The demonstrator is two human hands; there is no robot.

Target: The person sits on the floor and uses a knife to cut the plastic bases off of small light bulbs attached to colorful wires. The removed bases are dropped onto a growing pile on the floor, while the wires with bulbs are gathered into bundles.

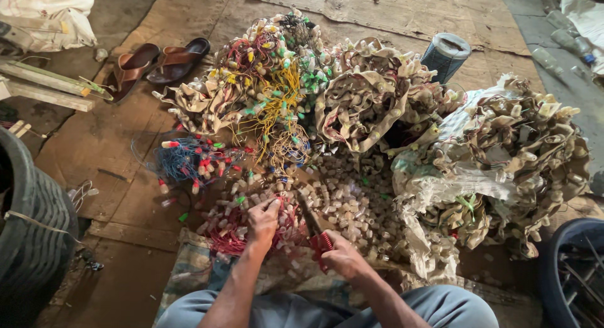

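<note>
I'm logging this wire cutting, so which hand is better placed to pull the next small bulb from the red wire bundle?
Probably the left hand: its fingers already rest on the red wire bundle, while the right hand grips the red-handled cutters.

Red-handled cutters (319, 241); red wire bundle (229, 240); blue wire tangle (179, 161); yellow wires (280, 98); brown sandals (157, 62); beige sockets (349, 199).
</note>
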